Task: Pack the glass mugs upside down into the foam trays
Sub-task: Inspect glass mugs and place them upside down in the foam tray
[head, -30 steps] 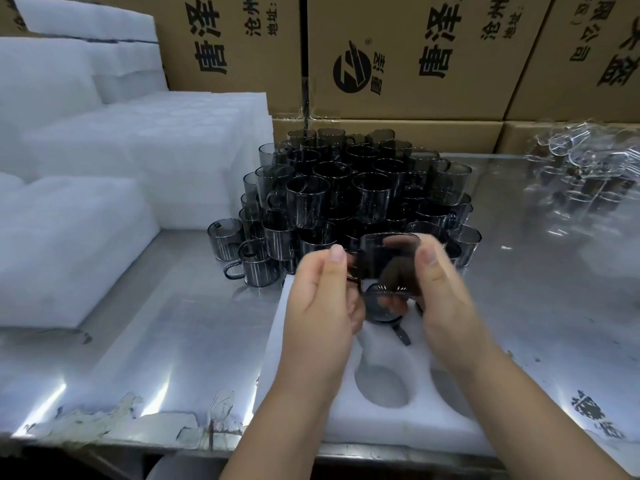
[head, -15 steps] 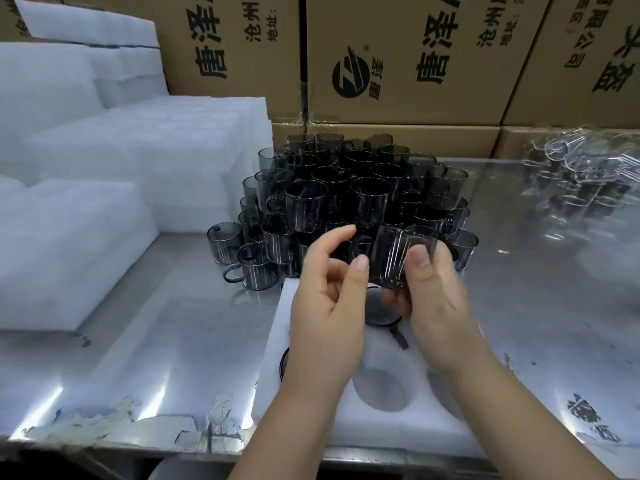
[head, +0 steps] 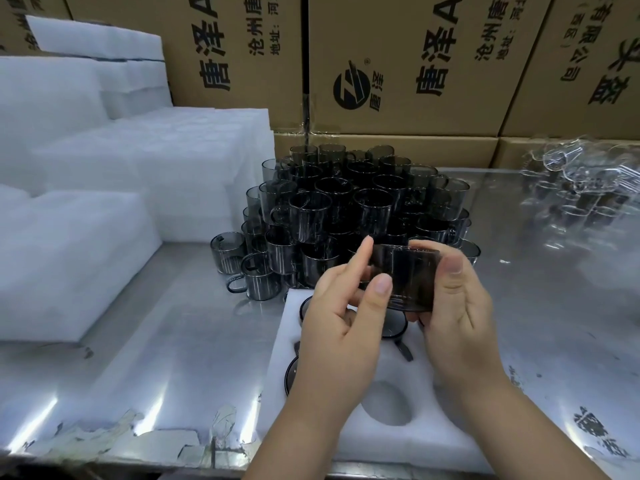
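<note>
A smoky grey glass mug (head: 412, 277) is held in the air above the white foam tray (head: 391, 431). My right hand (head: 457, 306) grips its right side. My left hand (head: 343, 323) pinches its left rim between thumb and fingers. Below the hands, several dark mugs sit upside down in the tray's round holes, among them a mug bottom (head: 394, 325) and another at the left (head: 289, 375). One round hole (head: 386, 403) near the front stands empty. Behind the tray a large stacked pile of the same grey mugs (head: 349, 206) stands upright.
Stacks of white foam trays (head: 76, 244) fill the left side of the steel table (head: 173, 358). Printed cardboard boxes (head: 398, 64) form a wall at the back. A heap of clear glass mugs (head: 585, 188) lies at the back right.
Both hands have turned the mug between them and lifted it slightly; it now shows its side wall, and my left thumb and fingers have moved onto its rim.
</note>
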